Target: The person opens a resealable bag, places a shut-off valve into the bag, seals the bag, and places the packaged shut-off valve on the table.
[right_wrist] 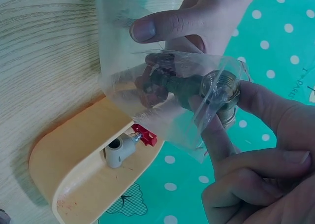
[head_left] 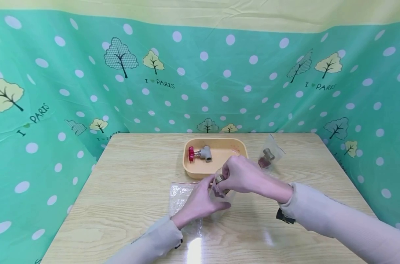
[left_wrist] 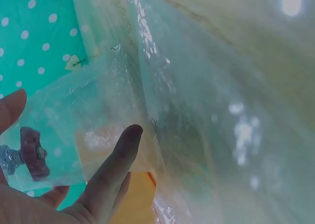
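R wrist cam: our R hand [right_wrist: 266, 157] pinches a brass valve [right_wrist: 220, 83], mostly inside a clear plastic bag [right_wrist: 172, 123]; our L hand [right_wrist: 214, 15] holds the bag. Tan tray [right_wrist: 74, 150] w/ grey tee valve [right_wrist: 121, 150] nearby.

Head cam: we're just in front of tray, over surface [head_left: 134, 183]; 2nd bag [head_left: 277, 149] w/ valve R of tray, flat bag [head_left: 180, 192] partly under L hand.

L wrist cam: blurry film [left_wrist: 197, 115] blocks much; dark-red handle [left_wrist: 33, 155] shows thru bag.
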Available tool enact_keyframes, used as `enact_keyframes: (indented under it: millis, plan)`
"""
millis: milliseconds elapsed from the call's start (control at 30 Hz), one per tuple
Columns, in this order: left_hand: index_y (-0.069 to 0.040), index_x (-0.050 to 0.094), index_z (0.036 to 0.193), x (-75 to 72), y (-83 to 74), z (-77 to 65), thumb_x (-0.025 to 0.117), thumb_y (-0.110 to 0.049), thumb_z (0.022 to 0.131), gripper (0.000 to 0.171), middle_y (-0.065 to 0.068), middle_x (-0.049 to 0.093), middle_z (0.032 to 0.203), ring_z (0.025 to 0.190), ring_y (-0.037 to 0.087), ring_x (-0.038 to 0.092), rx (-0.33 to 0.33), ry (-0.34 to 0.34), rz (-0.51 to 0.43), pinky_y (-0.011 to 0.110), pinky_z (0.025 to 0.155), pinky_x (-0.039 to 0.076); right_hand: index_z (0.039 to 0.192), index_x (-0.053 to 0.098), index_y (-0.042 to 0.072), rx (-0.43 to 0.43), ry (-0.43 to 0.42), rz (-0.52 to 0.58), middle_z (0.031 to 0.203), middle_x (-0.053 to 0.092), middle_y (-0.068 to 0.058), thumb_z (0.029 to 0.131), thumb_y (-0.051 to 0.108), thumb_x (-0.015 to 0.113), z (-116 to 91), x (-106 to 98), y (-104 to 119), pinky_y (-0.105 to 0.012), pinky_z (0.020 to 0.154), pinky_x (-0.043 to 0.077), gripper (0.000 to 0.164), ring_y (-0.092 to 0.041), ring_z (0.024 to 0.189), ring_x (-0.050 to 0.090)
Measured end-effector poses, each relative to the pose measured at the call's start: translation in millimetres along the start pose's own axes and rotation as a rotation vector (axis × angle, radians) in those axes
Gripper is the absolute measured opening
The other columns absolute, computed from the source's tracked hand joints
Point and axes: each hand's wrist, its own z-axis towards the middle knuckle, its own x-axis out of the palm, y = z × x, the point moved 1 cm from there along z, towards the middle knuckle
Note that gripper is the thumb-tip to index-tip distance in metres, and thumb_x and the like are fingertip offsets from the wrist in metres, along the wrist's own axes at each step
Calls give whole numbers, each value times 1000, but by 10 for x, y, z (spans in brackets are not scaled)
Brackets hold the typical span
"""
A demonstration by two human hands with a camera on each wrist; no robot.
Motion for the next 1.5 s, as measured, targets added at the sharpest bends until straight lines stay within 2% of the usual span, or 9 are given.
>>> enact_keyframes:
  millis: [200, 433, 700, 900, 1167, 1500]
  plan:
    - [-30, 57, 140, 40, -3, 4, 96, -40, 71, 80, -14, 64, 124, 112, 14, 62, -3, -26, -23, 44, 99, 50, 52, 51, 19, -1, -9, -5, 44, 38, 15, 73, 29, 92, 11, 15, 6, -23, 44, 27, 47, -5, 45, 38]
    - [-31, 57, 141, 69, -4, 24, 95, -42, 72, 80, -14, 64, 124, 116, 16, 62, -16, -44, -16, 48, 103, 49, 50, 47, 20, -28, -22, -14, 44, 33, 14, 74, 27, 91, 34, 29, -2, -22, 43, 24, 50, -4, 44, 33]
    - [-28, 58, 135, 107, -20, 47, 94, -41, 74, 72, -13, 64, 112, 102, 12, 63, -26, -56, -6, 39, 90, 54, 50, 49, 19, -27, -19, -27, 43, 35, 14, 73, 22, 89, 79, 27, 4, -22, 42, 26, 47, -4, 43, 35]
    - [-28, 57, 137, 122, -38, 55, 94, -39, 76, 72, -12, 64, 111, 98, 10, 64, -22, -59, -10, 36, 87, 55, 49, 47, 19, -28, -13, -38, 43, 34, 13, 73, 18, 87, 95, 27, 3, -21, 42, 25, 47, -4, 42, 33]
    - [-25, 56, 141, 136, -48, 71, 94, -40, 75, 78, -11, 65, 118, 111, 15, 62, -40, -83, 3, 44, 99, 52, 50, 46, 19, 13, 12, -57, 43, 33, 12, 76, 19, 86, 118, 50, 1, -22, 42, 26, 48, -5, 43, 35]
    - [-21, 54, 146, 139, -70, 58, 94, -40, 75, 84, 1, 64, 135, 124, 24, 60, -39, -108, -1, 49, 107, 47, 51, 43, 21, 49, 39, -77, 45, 35, 12, 76, 18, 79, 175, 175, -57, -24, 42, 27, 44, -7, 45, 36]
